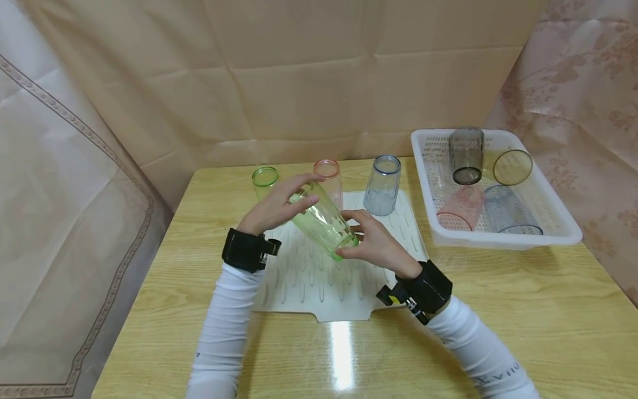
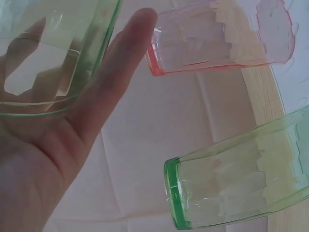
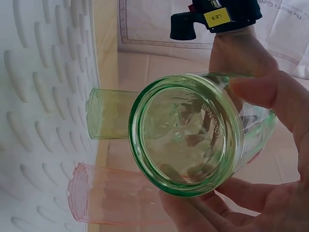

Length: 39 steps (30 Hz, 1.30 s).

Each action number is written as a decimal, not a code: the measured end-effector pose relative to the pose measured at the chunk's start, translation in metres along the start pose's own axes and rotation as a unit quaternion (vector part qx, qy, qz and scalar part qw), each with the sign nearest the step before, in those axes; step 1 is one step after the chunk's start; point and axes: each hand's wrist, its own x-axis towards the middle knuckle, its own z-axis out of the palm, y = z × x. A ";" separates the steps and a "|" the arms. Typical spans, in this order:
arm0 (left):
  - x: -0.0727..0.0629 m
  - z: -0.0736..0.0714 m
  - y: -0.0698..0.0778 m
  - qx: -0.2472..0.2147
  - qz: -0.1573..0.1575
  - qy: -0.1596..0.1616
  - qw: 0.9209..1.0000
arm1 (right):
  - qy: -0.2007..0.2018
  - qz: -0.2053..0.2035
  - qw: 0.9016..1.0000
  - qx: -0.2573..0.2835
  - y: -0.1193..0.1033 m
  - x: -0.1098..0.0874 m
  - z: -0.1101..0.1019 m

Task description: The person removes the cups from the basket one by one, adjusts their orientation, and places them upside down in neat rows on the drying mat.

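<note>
A clear green drinking glass (image 1: 324,221) is held tilted above a white ridged draining tray (image 1: 319,291), its base toward the lower right. My left hand (image 1: 279,208) grips its upper end; in the left wrist view fingers show through the glass. Round the base, the thumb and fingers of my right hand (image 1: 375,241) hold on; the right wrist view shows the glass's round base (image 3: 181,137) face on. Behind stand another green glass (image 2: 227,179), a pink glass (image 2: 207,38) and a blue-grey glass (image 1: 382,188), mouth down, along the tray's far side.
To the right, a white plastic basket (image 1: 498,239) holds several glasses, among them a dark grey glass (image 1: 466,152), an amber glass (image 1: 513,167), a pink glass (image 1: 463,208) and a blue-grey glass (image 1: 510,210). The wooden table (image 1: 174,332) meets a beige curtain behind.
</note>
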 end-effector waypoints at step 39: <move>-0.013 0.006 -0.010 -0.068 0.007 0.081 0.994 | 0.110 -0.056 0.950 0.287 0.021 -0.005 0.018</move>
